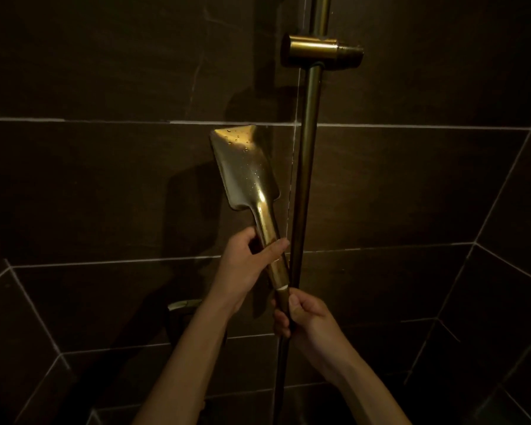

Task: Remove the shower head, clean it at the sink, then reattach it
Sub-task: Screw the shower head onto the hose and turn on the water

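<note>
Left hand (242, 265) grips the wet gold shower head (249, 176) by its handle, tilted, just left of the rail (307, 167). Right hand (304, 317) clamps the hose end (284, 297) below it. Holder (316, 53) up the rail. No readable markings.

Both bare forearms reaching up from the bottom edge, converging toward the middle. Left hand (246, 265) raised higher, fingers curled round the handle of the shower head (249, 167), thumb laid across its front. Right hand (304, 317) just below, fist closed round the hose end (284, 297), knuckles facing the camera.
</note>
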The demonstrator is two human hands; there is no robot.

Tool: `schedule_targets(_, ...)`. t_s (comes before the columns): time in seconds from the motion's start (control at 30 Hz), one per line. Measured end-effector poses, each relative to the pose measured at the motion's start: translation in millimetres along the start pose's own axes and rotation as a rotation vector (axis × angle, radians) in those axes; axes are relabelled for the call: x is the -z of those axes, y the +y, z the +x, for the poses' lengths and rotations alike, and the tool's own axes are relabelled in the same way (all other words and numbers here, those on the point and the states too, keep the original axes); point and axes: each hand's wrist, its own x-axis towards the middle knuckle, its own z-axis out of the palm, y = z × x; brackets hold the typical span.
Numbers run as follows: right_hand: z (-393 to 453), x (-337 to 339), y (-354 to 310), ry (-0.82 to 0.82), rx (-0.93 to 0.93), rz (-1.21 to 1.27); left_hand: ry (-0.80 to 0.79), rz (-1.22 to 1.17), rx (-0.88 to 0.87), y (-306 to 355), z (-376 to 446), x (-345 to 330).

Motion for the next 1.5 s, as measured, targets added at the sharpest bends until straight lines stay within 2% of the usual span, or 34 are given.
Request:
schedule_targets(0.1,0,-2,-4,-0.011,0.023,0.025,0.019,-0.103,0.006,1,3,5)
schedule_targets(0.27,1,-4,-3,-0.033,-0.021,0.06,-0.066,-0.364,0.138,-1,0,-4)
schedule_targets(0.33,2,-4,-3,-0.03,-0.026,0.06,-0.06,-0.316,0.125,1,-3,-13)
schedule_targets(0.43,2,0,-2,-0.027,-0.042,0.054,-0.053,-0.077,0.044,5,-4,-24)
schedule_targets(0.53,2,2,-1,-0.015,-0.048,0.056,-0.007,0.002,0.011,2,-2,-27)
schedule_targets(0.8,6,16,5,-0.005,-0.039,0.024,-0.011,-0.157,0.023,-3,1,-29)
schedule_targets(0.9,10,22,9,-0.012,-0.033,0.029,0.036,-0.232,0.031,-4,3,-28)
schedule_targets(1.03,15,25,14,-0.016,-0.028,0.039,0.048,-0.231,0.012,-8,2,-28)
schedule_targets(1.17,13,22,7,-0.023,-0.009,0.004,0.033,-0.366,0.025,-3,-1,-27)
schedule_targets(1.33,6,12,-4,-0.003,0.011,-0.057,0.001,-0.107,0.017,5,0,-28)
schedule_targets(1.5,4,9,-7,-0.007,0.008,0.005,0.006,-0.171,0.042,4,1,-16)
